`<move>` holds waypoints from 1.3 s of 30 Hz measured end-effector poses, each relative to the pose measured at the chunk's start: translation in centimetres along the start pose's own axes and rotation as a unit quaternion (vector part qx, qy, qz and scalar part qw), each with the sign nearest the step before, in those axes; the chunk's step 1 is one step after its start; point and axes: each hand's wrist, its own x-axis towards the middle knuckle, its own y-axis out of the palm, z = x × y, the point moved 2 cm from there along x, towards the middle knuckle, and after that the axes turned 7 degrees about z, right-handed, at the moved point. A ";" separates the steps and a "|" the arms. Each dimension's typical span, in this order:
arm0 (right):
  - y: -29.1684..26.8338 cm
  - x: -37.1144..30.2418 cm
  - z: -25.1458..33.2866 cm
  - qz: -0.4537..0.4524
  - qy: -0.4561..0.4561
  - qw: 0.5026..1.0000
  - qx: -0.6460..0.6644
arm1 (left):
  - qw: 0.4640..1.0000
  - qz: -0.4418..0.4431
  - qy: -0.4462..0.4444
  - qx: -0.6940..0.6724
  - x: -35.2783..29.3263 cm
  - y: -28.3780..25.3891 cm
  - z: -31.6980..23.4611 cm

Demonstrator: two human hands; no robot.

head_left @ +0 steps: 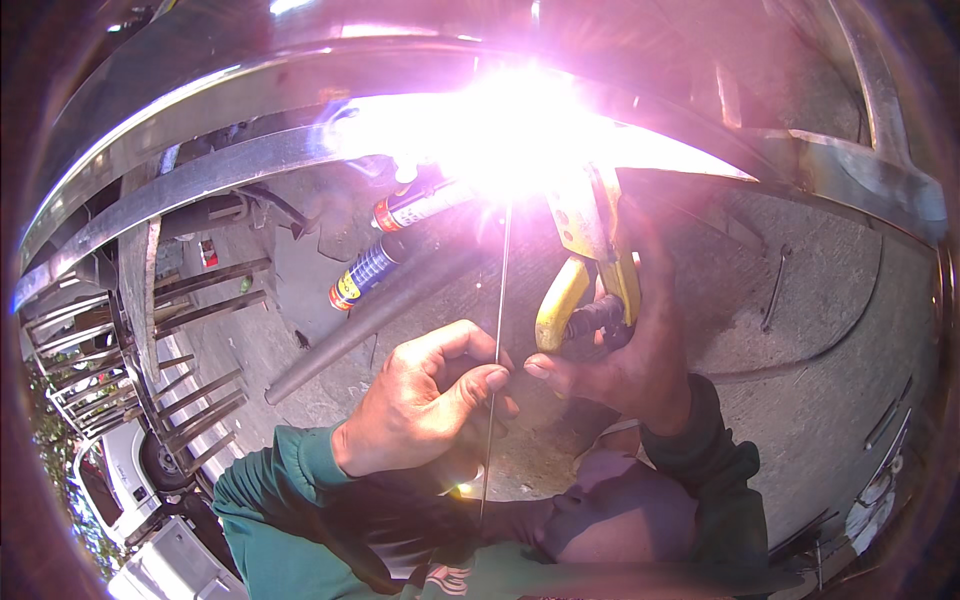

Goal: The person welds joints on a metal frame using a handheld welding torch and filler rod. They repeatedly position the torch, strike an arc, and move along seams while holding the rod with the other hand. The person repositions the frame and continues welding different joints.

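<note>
My left hand point(415, 405) is closed, pinching a thin metal rod point(504, 275) between thumb and fingers. From above my lap the rod runs nearly upright into a blinding white-pink welding glare point(515, 130). My right hand point(650, 345) is wrapped round a yellow welding electrode holder point(566, 298) with a dark grip, just right of the rod. Its upper end is lost in the glare. The light sits along a curved-looking metal bar point(215, 158) crossing the top. What touches the bar at the bright spot cannot be made out.
Two spray cans, a blue one point(366, 272) and a red-tipped one point(420, 205), lie left of the glare near a long pipe point(340, 330). A metal rack point(205, 400) stands left, with a white vehicle point(125, 475) beyond. A cable point(820, 355) curves over the floor at right.
</note>
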 end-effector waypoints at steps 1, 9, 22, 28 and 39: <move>0.0 0.0 0.0 -0.008 -0.008 1.000 0.002 | 1.000 -0.002 0.001 -0.003 0.0 0.0 0.1; -0.2 -0.3 -0.6 -0.032 -0.008 0.999 -0.017 | 1.000 0.002 -0.019 -0.003 0.0 -0.3 1.0; -0.3 0.5 -0.7 -0.001 -0.076 0.995 -0.068 | 1.000 0.003 0.007 0.028 0.1 -0.1 1.2; -0.1 0.3 -0.8 -0.033 -0.037 0.999 -0.024 | 1.000 -0.005 -0.014 0.001 0.0 -0.1 0.9; 0.3 -0.4 -0.9 0.051 0.023 0.993 -0.101 | 0.999 -0.021 -0.039 -0.005 0.3 0.0 0.2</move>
